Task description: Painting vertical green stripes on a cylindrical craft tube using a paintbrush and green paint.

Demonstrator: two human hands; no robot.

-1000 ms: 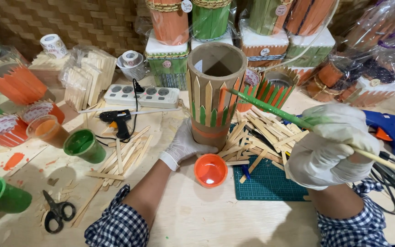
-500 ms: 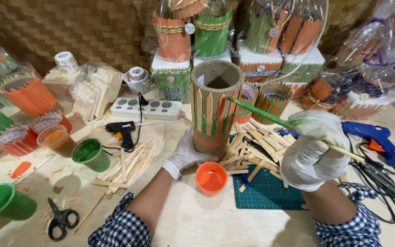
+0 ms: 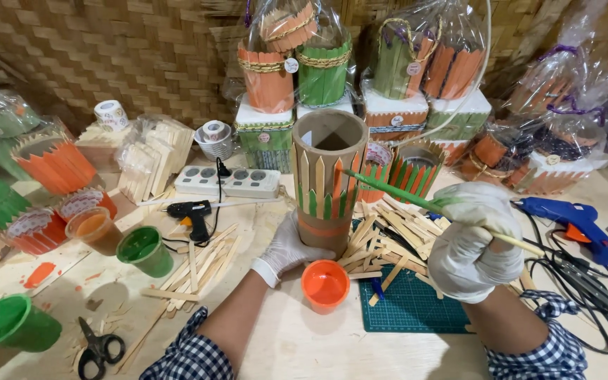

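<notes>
Tube: tall brown cardboard cylinder (image 3: pixel 326 186) with pointed wooden craft sticks glued round it, some painted green, some orange; stands upright on pale tabletop (image 3: pixel 304 345), centre of view, open end up.
Left hand: white-gloved left hand (image 3: pixel 286 250) at cylinder's base, fingers curled against lower wall, steadying it.
Right hand: white-gloved right hand (image 3: pixel 474 243) closed round thin wooden-handled brush with green-coated tip (image 3: pixel 423 203); bristle end touches sticks on cylinder's right side.
Handling: cylinder looks light and fairly stiff, though an open tube likely dents if squeezed. Fresh paint probably smears; safest hold judged to be bare card at bottom or rim, not sticks.
Paint: small orange plastic cup (image 3: pixel 325 285) just in front of cylinder; green cup (image 3: pixel 143 250) left of it.
Nearby: loose pile of plain wooden sticks (image 3: pixel 381 236) over green cutting mat (image 3: pixel 409 309); blue glue gun (image 3: pixel 573 219) at right; black-handled scissors (image 3: pixel 96 348) lower left.
</notes>
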